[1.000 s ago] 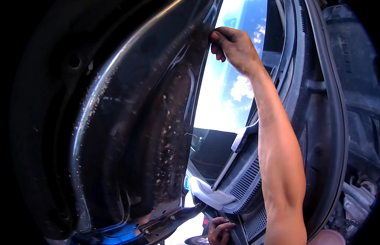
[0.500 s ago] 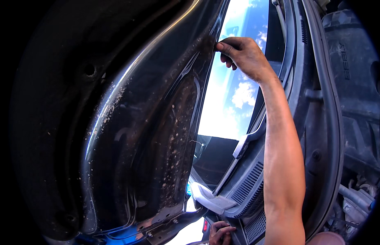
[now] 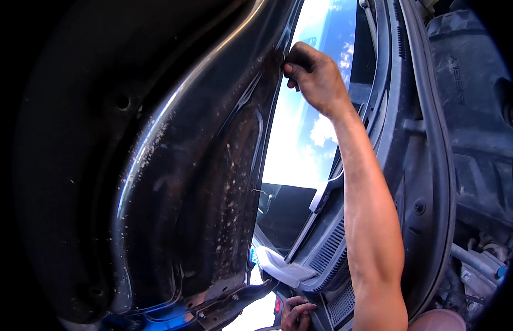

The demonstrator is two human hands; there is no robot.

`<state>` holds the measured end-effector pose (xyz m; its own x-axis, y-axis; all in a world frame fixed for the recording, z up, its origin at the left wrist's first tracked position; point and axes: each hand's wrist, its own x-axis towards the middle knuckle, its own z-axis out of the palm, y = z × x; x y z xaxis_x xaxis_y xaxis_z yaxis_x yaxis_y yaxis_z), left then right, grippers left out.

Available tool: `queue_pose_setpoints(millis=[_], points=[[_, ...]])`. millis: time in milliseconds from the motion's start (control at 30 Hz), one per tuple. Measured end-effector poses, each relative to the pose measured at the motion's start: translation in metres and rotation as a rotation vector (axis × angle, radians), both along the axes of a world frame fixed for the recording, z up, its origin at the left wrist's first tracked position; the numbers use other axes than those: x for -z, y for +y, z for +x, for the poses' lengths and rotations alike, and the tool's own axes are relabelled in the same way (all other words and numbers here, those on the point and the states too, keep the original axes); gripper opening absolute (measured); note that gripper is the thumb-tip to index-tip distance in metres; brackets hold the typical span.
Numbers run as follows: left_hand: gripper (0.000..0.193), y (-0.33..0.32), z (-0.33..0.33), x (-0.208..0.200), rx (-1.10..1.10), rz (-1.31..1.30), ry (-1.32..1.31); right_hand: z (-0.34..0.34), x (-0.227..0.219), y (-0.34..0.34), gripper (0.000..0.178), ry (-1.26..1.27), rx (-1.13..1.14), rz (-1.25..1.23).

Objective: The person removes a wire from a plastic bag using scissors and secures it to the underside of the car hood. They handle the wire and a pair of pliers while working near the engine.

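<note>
My right hand [image 3: 318, 77] reaches up from the lower right, its bare forearm crossing the cowl. Its dirt-darkened fingers are curled and pinch at the edge of the raised car hood [image 3: 212, 165], whose dark, dusty underside fills the left half. Whether something small sits between the fingertips there is hidden. Behind this hand lies the windshield [image 3: 298, 149], mirroring blue sky and clouds. My left hand [image 3: 296, 314] is low in the picture with bent, smudged fingers, beside the end of the cowl near the grille. What it holds, if anything, cannot be made out.
A slotted black cowl grille [image 3: 331, 259] and a pale wiper arm [image 3: 319, 198] run along the windshield's base. A hood hinge [image 3: 240, 295] crosses the bottom. To the right, past a long rubber seal [image 3: 441, 165], sit a dark engine cover [image 3: 474, 121] and metal pipes [image 3: 477, 265].
The whole view has shifted slightly, so most things sit a little further left. My right hand's fingers have curled tighter at the hood edge. My left hand stays in about the same place.
</note>
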<state>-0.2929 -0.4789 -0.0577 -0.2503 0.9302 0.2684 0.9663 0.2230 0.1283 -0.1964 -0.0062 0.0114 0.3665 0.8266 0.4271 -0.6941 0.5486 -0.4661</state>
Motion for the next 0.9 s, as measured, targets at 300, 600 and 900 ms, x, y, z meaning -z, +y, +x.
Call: queue_pose_setpoints(millis=[300, 600, 900], points=[[0.022, -0.004, -0.003, 0.003, 0.015, 0.033, -0.047, -0.013, -0.005, 0.005, 0.012, 0.056, 0.356, 0.073], [0.025, -0.013, -0.013, 0.010, 0.000, 0.052, -0.045, -0.007, -0.010, -0.007, 0.008, 0.270, -0.055, -0.008], [0.023, -0.016, -0.017, 0.007, 0.006, 0.000, 0.025, -0.023, -0.008, 0.000, 0.019, 0.187, 0.263, 0.017]])
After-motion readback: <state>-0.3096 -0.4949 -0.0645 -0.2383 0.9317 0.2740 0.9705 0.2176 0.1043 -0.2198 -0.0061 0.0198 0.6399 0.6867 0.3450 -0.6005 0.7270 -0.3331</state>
